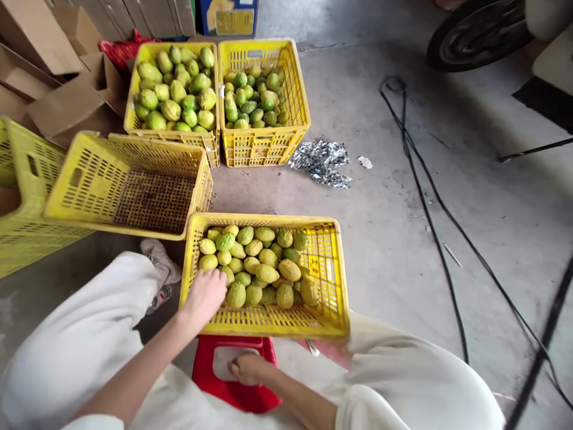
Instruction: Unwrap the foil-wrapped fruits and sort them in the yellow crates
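Observation:
A yellow plastic crate (264, 328) stands in front of me with many yellow-green, oval, rough-skinned fruits (267, 273) in it, gathered toward its left and middle. My left hand (206, 294) reaches over the near left side of this crate. Its fingers curl down at the fruits, and what they hold, if anything, is hidden. Lower down, between my knees, my right hand (248, 367) is closed over a red plastic stool (237, 394), in front of a pale opening in it. I cannot make out what is in its fingers.
Two yellow crates of greener fruit, left (172, 138) and right (257, 146), stand behind. An empty crate (128, 224) tilts at left, near cardboard boxes (71, 101). Crumpled silvery material (322, 160), a black cable (441, 200) and a wheel (481, 36) are to the right.

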Demonstrator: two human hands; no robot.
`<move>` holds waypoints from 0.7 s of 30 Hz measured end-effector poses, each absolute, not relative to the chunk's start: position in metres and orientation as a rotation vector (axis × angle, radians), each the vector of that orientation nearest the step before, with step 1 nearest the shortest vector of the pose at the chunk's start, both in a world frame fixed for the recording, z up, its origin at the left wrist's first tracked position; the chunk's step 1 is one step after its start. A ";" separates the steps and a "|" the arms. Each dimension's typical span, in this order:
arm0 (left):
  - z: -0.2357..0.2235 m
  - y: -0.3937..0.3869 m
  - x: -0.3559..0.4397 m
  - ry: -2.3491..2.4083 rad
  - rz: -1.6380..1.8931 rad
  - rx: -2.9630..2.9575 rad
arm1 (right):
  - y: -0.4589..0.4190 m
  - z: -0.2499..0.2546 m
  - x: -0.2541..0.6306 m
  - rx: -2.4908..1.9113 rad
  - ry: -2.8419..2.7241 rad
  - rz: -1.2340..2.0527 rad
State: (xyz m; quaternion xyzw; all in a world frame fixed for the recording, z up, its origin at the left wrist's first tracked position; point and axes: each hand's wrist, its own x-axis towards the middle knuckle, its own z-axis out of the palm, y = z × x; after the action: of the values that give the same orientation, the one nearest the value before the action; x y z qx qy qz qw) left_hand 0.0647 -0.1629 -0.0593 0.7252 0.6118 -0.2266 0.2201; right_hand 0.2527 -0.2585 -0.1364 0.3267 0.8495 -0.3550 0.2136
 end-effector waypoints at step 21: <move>-0.087 -0.114 -0.025 2.340 -0.329 1.610 | -0.242 -0.161 0.253 1.041 2.319 -0.417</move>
State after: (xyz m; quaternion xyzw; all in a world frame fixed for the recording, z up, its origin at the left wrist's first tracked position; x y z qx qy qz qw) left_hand -0.0246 -0.1139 -0.0873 0.5573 0.8104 -0.1138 0.1406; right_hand 0.2530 -0.2418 -0.1607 0.3882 0.8645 -0.1555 0.2791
